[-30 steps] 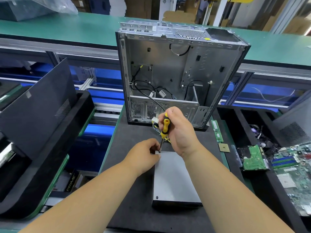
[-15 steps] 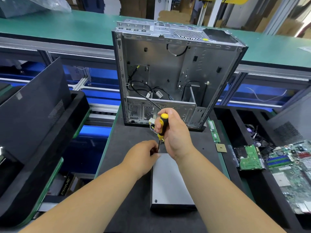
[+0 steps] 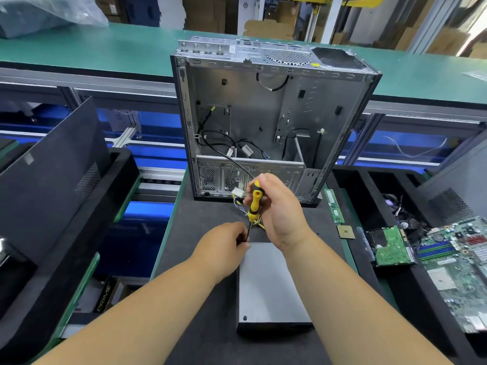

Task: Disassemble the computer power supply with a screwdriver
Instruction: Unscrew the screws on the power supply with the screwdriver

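Note:
A grey metal power supply (image 3: 268, 285) lies flat on the black mat (image 3: 200, 233), its cable bundle (image 3: 238, 198) trailing from the far end. My right hand (image 3: 282, 214) grips the yellow-and-black screwdriver (image 3: 254, 201), held nearly upright with its tip at the box's far left corner. My left hand (image 3: 224, 246) pinches the screwdriver's shaft just above that corner, and hides the screw there. One screw shows at the near left corner of the lid.
An emptied silver computer case (image 3: 266, 122) stands open just behind the power supply. A RAM stick (image 3: 333, 206) and a CPU chip (image 3: 346, 231) lie to the right. Black bins at the right hold a hard drive (image 3: 392, 247) and motherboard (image 3: 458, 259). A black side panel (image 3: 50, 175) leans at left.
Both hands stay at the far left corner of the power supply; the right hand's grip on the handle shifts slightly. The camera view has drifted a little.

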Available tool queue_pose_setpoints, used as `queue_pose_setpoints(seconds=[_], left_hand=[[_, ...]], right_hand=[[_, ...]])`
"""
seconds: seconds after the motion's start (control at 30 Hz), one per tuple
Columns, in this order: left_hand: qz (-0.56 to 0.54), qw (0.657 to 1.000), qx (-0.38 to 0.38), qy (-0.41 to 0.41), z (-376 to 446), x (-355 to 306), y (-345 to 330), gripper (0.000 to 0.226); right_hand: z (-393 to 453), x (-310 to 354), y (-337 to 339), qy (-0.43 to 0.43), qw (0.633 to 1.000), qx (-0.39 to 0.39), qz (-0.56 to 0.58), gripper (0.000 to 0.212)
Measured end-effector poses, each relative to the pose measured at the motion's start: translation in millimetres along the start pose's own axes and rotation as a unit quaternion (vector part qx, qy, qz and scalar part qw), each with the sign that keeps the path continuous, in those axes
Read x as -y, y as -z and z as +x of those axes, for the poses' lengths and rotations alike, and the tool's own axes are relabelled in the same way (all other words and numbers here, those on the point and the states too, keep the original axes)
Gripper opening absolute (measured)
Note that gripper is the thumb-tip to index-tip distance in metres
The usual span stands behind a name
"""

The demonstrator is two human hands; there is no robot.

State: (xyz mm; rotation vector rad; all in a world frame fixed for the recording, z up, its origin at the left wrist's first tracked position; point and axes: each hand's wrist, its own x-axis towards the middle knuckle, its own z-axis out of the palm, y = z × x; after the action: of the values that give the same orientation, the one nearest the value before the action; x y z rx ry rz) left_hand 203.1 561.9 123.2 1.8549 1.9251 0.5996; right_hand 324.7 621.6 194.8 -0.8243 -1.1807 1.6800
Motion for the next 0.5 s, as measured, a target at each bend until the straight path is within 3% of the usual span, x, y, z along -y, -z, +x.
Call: queue_pose_setpoints(seconds=[0.23, 0.4, 0.5], left_hand=[[0.031, 0.999, 0.005, -0.032, -2.4, 1.5, -0.8, 0.017], [0.024, 0.999, 0.008, -0.038, -4.4, 0.7, 0.5, 0.012], [0.041, 0.998, 0.006, -0.040, -4.2, -1.8, 0.0, 0.009]], right_hand=[[-4.3, -5.7, -4.4, 0.019, 0.999, -0.023, 0.024, 0.051], [-9.7, -5.6, -2.8, 0.037, 0.999, -0.007, 0.027, 0.027], [-8.7, -6.3, -0.2, 0.032, 0.999, -0.017, 0.003, 0.024]])
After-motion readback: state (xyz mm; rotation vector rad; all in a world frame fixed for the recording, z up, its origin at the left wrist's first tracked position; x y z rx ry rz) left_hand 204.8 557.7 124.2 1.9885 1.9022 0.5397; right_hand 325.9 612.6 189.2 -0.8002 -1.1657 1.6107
